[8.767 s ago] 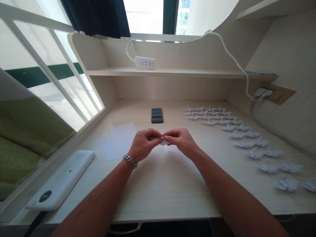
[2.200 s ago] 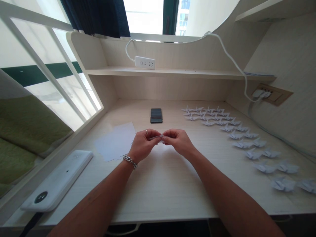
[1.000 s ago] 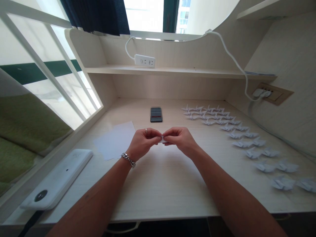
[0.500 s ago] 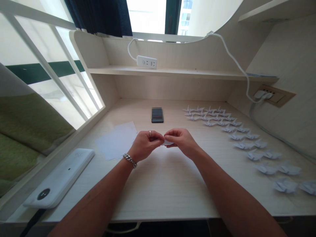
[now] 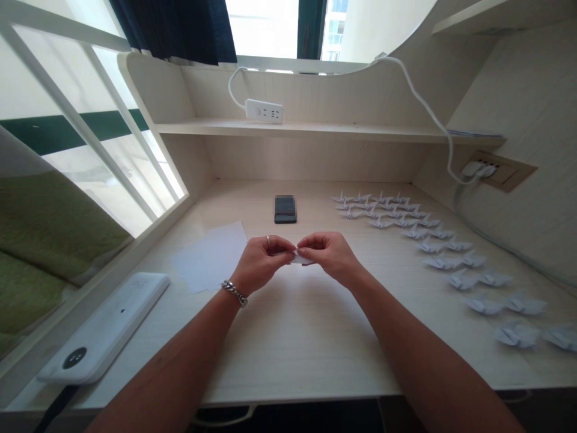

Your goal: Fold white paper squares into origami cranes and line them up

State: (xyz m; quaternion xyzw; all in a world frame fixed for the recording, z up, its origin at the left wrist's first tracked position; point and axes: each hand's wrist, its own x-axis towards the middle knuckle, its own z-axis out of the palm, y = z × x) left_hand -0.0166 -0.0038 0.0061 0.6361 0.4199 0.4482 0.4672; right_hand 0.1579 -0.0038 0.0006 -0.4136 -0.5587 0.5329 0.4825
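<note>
A small folded piece of white paper [image 5: 301, 259] is pinched between my two hands above the middle of the desk. My left hand [image 5: 265, 260], with a ring and a chain bracelet, grips its left side between thumb and fingers. From the right, my right hand [image 5: 329, 254] pinches the other side, its fingertips almost meeting those of the left. Most of the paper is covered by the fingers, so its exact folded shape is hidden. Loose white paper sheets [image 5: 207, 255] lie on the desk just left of my left hand.
Rows of folded paper cranes [image 5: 433, 245] stand along the right side of the desk [image 5: 297, 349]. A dark phone-like object [image 5: 285, 210] sits beyond my hands. At the left lies a white power strip-like device [image 5: 108, 325] with a black cable. A white socket strip [image 5: 264, 112] rests on the shelf.
Both hands keep their pinch on the paper, and slightly more of it shows between the fingertips. The whole view has shifted a little.
</note>
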